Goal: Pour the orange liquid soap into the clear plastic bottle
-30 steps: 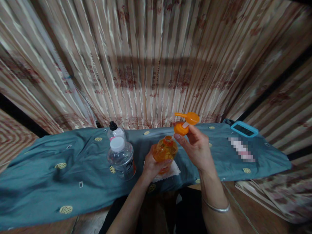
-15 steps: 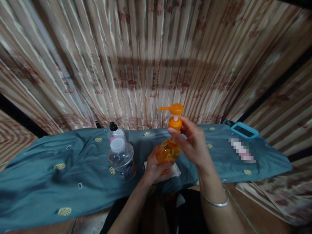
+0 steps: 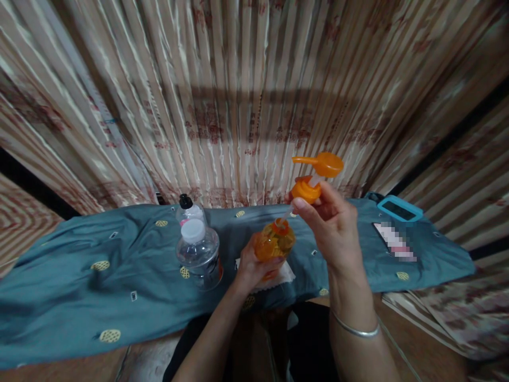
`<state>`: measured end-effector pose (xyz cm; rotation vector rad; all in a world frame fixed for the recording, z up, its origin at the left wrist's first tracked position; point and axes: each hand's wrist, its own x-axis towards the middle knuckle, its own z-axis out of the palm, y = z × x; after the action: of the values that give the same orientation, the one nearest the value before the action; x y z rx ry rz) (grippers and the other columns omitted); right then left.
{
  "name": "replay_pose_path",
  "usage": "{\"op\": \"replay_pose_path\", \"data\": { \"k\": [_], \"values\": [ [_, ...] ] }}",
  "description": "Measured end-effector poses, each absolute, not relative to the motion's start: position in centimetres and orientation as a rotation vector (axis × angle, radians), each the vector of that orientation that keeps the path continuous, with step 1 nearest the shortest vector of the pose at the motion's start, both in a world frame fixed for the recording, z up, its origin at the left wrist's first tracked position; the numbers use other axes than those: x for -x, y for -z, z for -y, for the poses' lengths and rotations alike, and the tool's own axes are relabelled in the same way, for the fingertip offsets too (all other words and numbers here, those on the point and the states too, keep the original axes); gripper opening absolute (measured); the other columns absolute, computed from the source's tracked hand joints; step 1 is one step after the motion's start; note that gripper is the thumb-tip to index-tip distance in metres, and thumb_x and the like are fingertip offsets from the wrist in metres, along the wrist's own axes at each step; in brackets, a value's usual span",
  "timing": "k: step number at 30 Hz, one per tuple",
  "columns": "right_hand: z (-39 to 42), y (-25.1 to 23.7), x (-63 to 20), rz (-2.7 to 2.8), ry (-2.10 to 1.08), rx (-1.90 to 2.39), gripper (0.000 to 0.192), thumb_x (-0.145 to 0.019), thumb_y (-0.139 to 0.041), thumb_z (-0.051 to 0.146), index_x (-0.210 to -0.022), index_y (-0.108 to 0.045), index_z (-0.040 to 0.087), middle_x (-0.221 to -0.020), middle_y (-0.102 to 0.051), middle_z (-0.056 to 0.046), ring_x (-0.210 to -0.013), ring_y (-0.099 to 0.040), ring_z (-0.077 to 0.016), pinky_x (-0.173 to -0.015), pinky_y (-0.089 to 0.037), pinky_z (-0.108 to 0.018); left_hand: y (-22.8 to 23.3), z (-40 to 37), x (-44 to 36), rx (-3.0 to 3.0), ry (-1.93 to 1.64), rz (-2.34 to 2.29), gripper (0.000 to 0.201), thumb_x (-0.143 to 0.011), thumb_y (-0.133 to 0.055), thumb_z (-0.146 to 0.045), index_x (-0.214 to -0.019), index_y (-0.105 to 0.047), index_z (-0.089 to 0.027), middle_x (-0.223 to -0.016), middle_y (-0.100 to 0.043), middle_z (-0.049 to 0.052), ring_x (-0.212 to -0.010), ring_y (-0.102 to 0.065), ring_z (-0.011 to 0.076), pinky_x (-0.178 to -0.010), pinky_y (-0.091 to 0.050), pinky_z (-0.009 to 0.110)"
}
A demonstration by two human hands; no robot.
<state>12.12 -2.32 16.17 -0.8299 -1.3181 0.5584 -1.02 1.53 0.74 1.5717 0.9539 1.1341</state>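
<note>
Head view: left hand point(image 3: 248, 268) wraps orange soap bottle point(image 3: 274, 245) on white napkin point(image 3: 283, 276), teal cloth point(image 3: 99, 276); right hand point(image 3: 334, 233) pinches orange pump head point(image 3: 314, 178) above open neck, tube tip near it. Step seems pump fitting; next needs straight lowering, then twisting

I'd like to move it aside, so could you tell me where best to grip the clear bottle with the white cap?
Grip the clear bottle around its round body just below the cap, coming from its open left side; it stands upright.
</note>
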Motion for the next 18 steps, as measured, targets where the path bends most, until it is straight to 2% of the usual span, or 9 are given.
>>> {"op": "replay_pose_path", "data": {
  "k": [2, 7, 10, 15, 18],
  "values": [
    [2.41, -16.17, -12.27, 1.297, -0.656, 0.733, 0.024, -0.083, -0.068, 0.025, -0.106, -0.065, 0.024, -0.091, -0.068, 0.001, -0.086, -0.064, -0.0111, -0.072, -0.049, -0.021, -0.83, -1.49, 1.05, -1.538, -1.144, -0.946, 0.055, -0.064, -0.078, -0.039, -0.112, -0.058, -0.022, -0.106, -0.069, 0.002, -0.097, -0.065, 0.0228, -0.088, -0.053, 0.037],
    [2.32, -16.19, -12.53, 1.288, -0.562, 0.806, 0.015, -0.08, -0.071, 0.022, -0.095, -0.066, 0.021, -0.084, -0.066, 0.003, -0.08, -0.062, -0.008, -0.069, -0.048, -0.017, -0.58, -1.57, 0.99, -1.559, -1.144, -0.965, 0.052, -0.065, -0.078, -0.038, -0.11, -0.059, -0.021, -0.106, -0.069, 0.004, -0.099, -0.065, 0.025, -0.09, -0.053, 0.04],
    [2.16, -16.09, -12.77, 1.245, -0.684, 0.706, 0.02, -0.083, -0.068, 0.026, -0.102, -0.065, 0.02, -0.088, -0.068, 0.0, -0.083, -0.063, -0.0105, -0.071, -0.049, -0.021, -0.35, -1.71, 1.03, -1.552, -1.161, -0.932, 0.056, -0.065, -0.078, -0.04, -0.113, -0.057, -0.021, -0.107, -0.068, 0.005, -0.098, -0.065, 0.0255, -0.09, -0.052, 0.042],
    [2.35, -15.95, -12.86, 1.244, -0.619, 0.758, 0.017, -0.082, -0.069, 0.023, -0.099, -0.066, 0.022, -0.09, -0.068, 0.002, -0.086, -0.065, -0.01, -0.072, -0.049, -0.019, -0.15, -1.7, 1.14, -1.565, -1.149, -0.95, 0.053, -0.066, -0.078, -0.036, -0.113, -0.058, -0.022, -0.106, -0.068, 0.004, -0.098, -0.065, 0.024, -0.09, -0.053, 0.039],
    [2.74, -15.97, -12.66, 1.245, -0.698, 0.697, 0.024, -0.084, -0.067, 0.027, -0.107, -0.065, 0.022, -0.094, -0.069, -0.001, -0.085, -0.064, -0.012, -0.074, -0.05, -0.023, 0.0, -1.73, 1.16, -1.529, -1.154, -0.9, 0.055, -0.066, -0.078, -0.038, -0.115, -0.056, -0.024, -0.111, -0.068, 0.003, -0.101, -0.065, 0.0234, -0.091, -0.053, 0.038]
  ]
}}
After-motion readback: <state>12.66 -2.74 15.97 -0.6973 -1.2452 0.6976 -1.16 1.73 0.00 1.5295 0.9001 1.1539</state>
